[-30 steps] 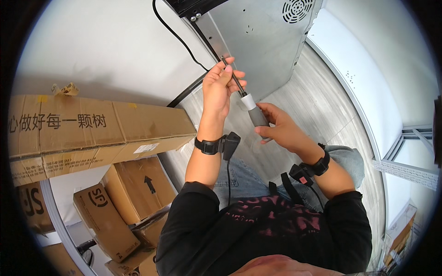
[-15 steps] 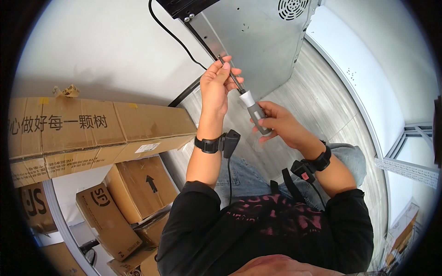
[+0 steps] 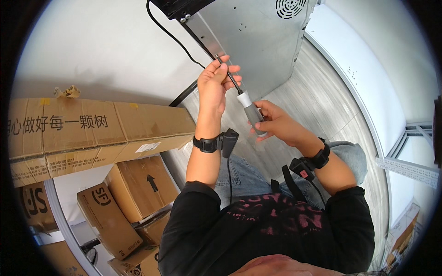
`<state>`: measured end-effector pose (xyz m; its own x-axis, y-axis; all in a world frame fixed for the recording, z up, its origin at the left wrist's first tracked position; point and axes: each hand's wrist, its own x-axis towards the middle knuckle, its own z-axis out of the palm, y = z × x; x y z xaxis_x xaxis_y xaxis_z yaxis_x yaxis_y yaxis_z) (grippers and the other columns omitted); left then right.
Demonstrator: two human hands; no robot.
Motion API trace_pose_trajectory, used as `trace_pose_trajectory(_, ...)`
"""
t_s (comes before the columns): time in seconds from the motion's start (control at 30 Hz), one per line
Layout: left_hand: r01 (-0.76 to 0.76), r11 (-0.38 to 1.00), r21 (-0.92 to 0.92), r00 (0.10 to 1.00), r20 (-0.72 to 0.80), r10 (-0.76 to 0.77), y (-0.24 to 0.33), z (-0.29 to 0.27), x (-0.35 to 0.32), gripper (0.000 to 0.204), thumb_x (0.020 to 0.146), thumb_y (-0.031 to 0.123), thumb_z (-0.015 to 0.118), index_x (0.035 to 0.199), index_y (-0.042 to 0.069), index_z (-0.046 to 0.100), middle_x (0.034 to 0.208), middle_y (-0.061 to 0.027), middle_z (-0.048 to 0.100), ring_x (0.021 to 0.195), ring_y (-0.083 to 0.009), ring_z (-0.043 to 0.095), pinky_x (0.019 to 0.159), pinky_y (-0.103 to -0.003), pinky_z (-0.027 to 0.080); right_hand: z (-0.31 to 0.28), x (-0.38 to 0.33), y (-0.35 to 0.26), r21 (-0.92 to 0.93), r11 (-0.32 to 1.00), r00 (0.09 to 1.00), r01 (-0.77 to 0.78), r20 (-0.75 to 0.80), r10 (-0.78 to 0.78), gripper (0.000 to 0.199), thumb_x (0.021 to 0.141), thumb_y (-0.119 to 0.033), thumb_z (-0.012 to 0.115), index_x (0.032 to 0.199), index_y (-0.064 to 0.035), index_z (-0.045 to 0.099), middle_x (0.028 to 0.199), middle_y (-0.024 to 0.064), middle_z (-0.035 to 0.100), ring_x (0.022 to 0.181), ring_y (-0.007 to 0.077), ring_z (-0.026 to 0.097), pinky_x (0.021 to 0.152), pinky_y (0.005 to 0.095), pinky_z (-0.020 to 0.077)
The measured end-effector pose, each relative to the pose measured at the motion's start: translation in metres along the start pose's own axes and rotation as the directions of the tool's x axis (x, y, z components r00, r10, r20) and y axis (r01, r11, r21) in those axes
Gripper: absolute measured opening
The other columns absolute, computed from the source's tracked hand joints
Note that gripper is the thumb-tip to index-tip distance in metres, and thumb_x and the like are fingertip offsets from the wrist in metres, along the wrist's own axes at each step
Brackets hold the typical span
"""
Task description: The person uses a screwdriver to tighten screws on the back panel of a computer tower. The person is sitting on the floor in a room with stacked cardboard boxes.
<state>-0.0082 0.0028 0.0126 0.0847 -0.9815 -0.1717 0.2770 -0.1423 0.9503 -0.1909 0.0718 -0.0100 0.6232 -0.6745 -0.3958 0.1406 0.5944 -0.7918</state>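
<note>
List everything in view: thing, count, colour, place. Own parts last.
Screwdriver: 1, grey-and-white handle, dark shaft, between the hands
Metal casing: 1, silver-grey, top centre
Round vent: 1, dark slots, on the casing
Cable: 1, black, upper left of centre
Long carton: 1, brown, left
Crumpled scrap: 1, tan, above the long carton
Smaller cartons: at least five, brown, lower left, overlapping
Perforated rail: 1, pale, right
Floor: 1, grey wood-look, centre to right
Wrist devices: 2, black, one per wrist
T-shirt: 1, black, pink print, bottom centre
Jeans: 1 pair, blue, under the forearms
Left hand: 1, bare, on the shaft
Right hand: 1, bare, on the handle
</note>
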Motion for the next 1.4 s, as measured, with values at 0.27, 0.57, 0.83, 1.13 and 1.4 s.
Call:
trace_pose_trajectory(0.27, 0.032, 0.999, 0.005, 0.992, -0.126, -0.031, 0.003, 0.006, 0.006, 0.034, 0.097, 0.031, 0.047, 0.104, 0.000, 0.060, 0.084, -0.0114, 0.067, 0.067, -0.0183, 0.064, 0.061, -0.028, 0.051, 0.002, 0.000, 0.000, -0.299, 0.954, 0.987, 0.026, -0.142, -0.072, 0.060, 0.074, -0.014, 0.073, 0.122, 0.0012, 0.041, 0.097, 0.0112, 0.054, 0.083, 0.0164, 0.057, 0.057, 0.0283, 0.0540)
trace_pose_trajectory(0.57, 0.001, 0.988, -0.156, 0.984, -0.178, -0.029, -0.001, 0.015, 0.006, 0.029, 0.096, 0.025, 0.047, 0.095, 0.000, 0.061, 0.077, -0.0121, 0.067, 0.060, -0.0189, 0.064, 0.056, -0.026, 0.051, 0.000, 0.002, 0.016, -0.575, 0.791, 0.914, 0.208, -0.175, -0.367, 0.052, 0.070, -0.013, 0.077, 0.109, -0.0021, 0.044, 0.091, 0.0081, 0.054, 0.074, 0.0142, 0.054, 0.060, 0.0281, 0.0467)
trace_pose_trajectory(0.83, 0.010, 0.971, -0.239, 1.000, -0.013, -0.013, -0.010, 0.018, 0.002, 0.025, 0.096, 0.023, 0.040, 0.107, 0.005, 0.052, 0.082, -0.0144, 0.067, 0.067, -0.0261, 0.066, 0.058, -0.031, 0.052, -0.010, -0.023, -0.006, -0.641, 0.766, 0.935, 0.043, -0.245, -0.257, 0.047, 0.071, -0.009, 0.075, 0.111, -0.0036, 0.049, 0.091, 0.0061, 0.055, 0.079, 0.0133, 0.055, 0.066, 0.0273, 0.0467)
trace_pose_trajectory(1.13, 0.074, 0.939, -0.336, 0.969, 0.248, 0.012, -0.057, 0.102, 0.025, 0.015, 0.097, 0.016, 0.040, 0.106, 0.006, 0.048, 0.102, -0.0223, 0.064, 0.085, -0.0301, 0.067, 0.071, -0.035, 0.054, -0.133, -0.099, -0.076, -0.564, 0.825, 0.919, 0.039, -0.304, -0.252, 0.032, 0.081, -0.008, 0.065, 0.112, -0.0039, 0.059, 0.082, 0.0013, 0.058, 0.070, 0.0092, 0.051, 0.060, 0.0238, 0.0437)
trace_pose_trajectory(1.4, 0.263, 0.953, -0.151, 0.866, 0.473, -0.164, -0.160, 0.256, 0.083, 0.011, 0.095, 0.014, 0.048, 0.095, 0.006, 0.055, 0.105, -0.0177, 0.064, 0.090, -0.0270, 0.065, 0.078, -0.035, 0.052, -0.317, -0.174, -0.064, -0.548, 0.837, 0.853, 0.013, -0.430, -0.295, 0.037, 0.080, -0.008, 0.065, 0.116, -0.0047, 0.061, 0.084, 0.0031, 0.062, 0.066, 0.0094, 0.053, 0.060, 0.0223, 0.0447)
